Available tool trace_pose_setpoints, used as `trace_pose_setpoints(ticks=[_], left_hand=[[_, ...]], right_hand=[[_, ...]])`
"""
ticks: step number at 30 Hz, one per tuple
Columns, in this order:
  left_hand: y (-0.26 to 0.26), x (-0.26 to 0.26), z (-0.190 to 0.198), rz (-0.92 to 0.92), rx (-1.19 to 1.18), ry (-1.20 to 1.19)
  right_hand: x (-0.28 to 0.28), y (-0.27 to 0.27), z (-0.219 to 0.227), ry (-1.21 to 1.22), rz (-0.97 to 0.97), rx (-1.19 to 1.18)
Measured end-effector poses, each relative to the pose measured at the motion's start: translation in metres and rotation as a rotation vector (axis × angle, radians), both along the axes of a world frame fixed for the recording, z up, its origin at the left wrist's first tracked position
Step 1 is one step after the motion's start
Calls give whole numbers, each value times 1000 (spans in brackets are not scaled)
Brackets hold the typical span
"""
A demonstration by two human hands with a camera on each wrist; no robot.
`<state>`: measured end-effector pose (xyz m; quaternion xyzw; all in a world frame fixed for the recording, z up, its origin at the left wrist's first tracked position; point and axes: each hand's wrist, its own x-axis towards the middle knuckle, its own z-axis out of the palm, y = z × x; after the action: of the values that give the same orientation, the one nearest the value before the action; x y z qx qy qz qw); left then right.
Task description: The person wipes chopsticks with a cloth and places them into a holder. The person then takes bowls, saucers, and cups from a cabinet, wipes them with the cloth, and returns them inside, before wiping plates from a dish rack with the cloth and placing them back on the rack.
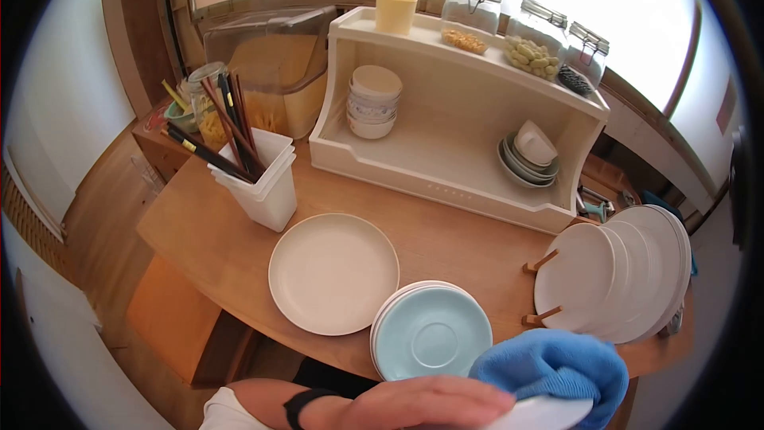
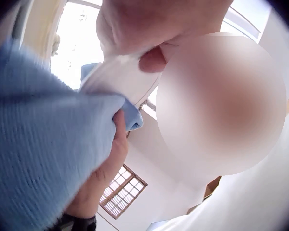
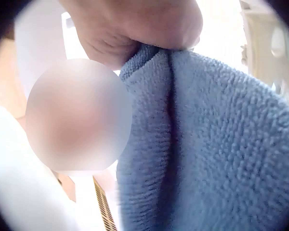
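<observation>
left hand (image 1: 414,404) grips white plate (image 1: 545,412) by its rim, low at frame edge | right hand (image 3: 135,29) bunches blue microfibre cloth (image 1: 557,366) on it | plate: rigid, smooth, breakable, likely slippery; hold rim firmly | cloth: soft, light

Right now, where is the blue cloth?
In the head view the blue cloth is at bottom right, over a white plate held by the left hand, beside the light-blue saucers.

The wooden tabletop (image 1: 446,243) carries a white plate (image 1: 333,272); behind it a shelf unit (image 1: 446,123), right a saucer stack (image 1: 432,338).
</observation>
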<state>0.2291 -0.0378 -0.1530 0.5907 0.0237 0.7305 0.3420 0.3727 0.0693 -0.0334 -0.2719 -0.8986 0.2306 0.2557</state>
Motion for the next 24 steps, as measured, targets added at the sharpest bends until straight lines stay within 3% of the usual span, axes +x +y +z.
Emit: trace_pose_setpoints(ticks=[2,4,6,7,8,10,11,13,15,17,20,24], left_hand=[[2,-14,28,91,-191,336],[19,-26,20,21,-86,432],[5,-21,47,38,-378,373],[3,-31,57,-108,-530,366],[1,-30,56,-87,-633,226],[5,-34,49,-277,-914,-357],[10,-34,50,-286,-917,-337],[16,-32,53,-70,-826,-359],[17,-28,56,-89,-856,-301],[16,-22,58,-110,-895,-248],[11,-17,62,-95,-904,-144],[6,-26,65,-86,-893,-82]], right_hand=[[7,-3,6,9,29,42],[13,-6,11,25,50,81],[21,-19,18,46,57,122],[35,13,-34,473,283,-53],[38,3,-38,485,262,-43],[38,-15,-39,1270,-413,-125],[40,-13,-37,1285,-426,-116],[45,0,-30,1330,-382,-180],[48,8,-44,1028,-249,-119],[41,21,-27,467,-34,304],[18,16,-24,353,164,458],[29,13,-12,245,312,361]])
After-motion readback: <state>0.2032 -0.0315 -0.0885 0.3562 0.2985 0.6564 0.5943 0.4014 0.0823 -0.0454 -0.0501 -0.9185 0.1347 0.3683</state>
